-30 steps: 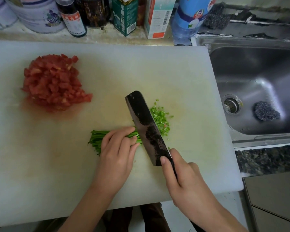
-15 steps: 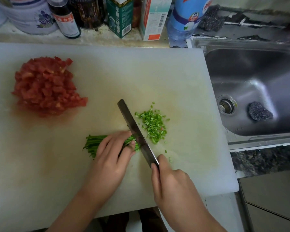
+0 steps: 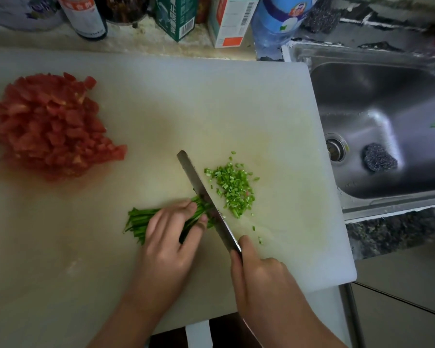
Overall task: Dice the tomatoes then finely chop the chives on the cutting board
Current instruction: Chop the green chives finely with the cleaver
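Note:
A heap of diced red tomato lies at the left of the white cutting board. A bundle of green chives lies near the board's middle, and my left hand grips it with curled fingers. My right hand grips the handle of a dark cleaver, whose blade stands edge-down across the chives' right end, right beside my left fingertips. A small pile of chopped chives lies just right of the blade.
Bottles, a jar and cartons stand along the counter behind the board. A steel sink with a dark scouring pad lies to the right. The board's right front corner overhangs the counter.
The cleaver was tilted with its flat side up a second ago; it has come down upright onto the chives. The chopped pile has grown slightly. My left hand stays on the bundle.

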{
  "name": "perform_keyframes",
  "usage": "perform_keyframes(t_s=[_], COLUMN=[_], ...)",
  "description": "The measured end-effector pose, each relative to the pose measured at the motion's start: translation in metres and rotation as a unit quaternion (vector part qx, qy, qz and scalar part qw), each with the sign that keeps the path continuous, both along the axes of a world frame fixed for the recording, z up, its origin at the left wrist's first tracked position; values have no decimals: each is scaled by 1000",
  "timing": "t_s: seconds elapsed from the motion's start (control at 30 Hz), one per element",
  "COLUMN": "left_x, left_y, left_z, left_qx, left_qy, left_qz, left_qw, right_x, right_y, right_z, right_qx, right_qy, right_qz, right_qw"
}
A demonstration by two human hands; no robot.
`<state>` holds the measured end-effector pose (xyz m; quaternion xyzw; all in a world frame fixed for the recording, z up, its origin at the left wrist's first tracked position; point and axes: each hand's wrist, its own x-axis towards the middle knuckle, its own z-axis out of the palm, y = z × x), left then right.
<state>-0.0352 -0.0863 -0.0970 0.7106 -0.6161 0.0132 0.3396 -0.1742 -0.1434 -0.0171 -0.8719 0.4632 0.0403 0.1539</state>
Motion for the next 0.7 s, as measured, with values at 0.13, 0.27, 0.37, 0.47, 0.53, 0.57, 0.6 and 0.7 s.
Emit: perform_keyframes(t_s=[0.13,0.27,0.37,0.47,0.53,0.57,0.6,0.7], left_x=[3,3,2,2,3,3,3,3], left_y=[-1,-2,-2,-2,-2,-2,-2,-2], left_z=[-2,-3,0,2,3,3,3,1], left_qx=[12,13,21,28,27,26,24,21], left_qy=[5,2,7,9,15,18,21,19], left_qz=[-10,-7,1,-4,-11,-11,-11,-4], left_qw=[1000,1000,1000,1000,999,999,999,1000], right_x=[9,15,16,3,-6,-7,-7,14], right_y=[-7,-9,-5,4,10,11,10,-3], right_z=[0,3,8,9,8,5,3,2], right_qx=[16,28,42,59,78,82,78,64], right_qy=[-16,2,4,18,25,30,31,10], right_qz=[4,2,-5,-1,-12,-20,-22,10], right_qw=[1000,1000,999,998,997,996,996,998])
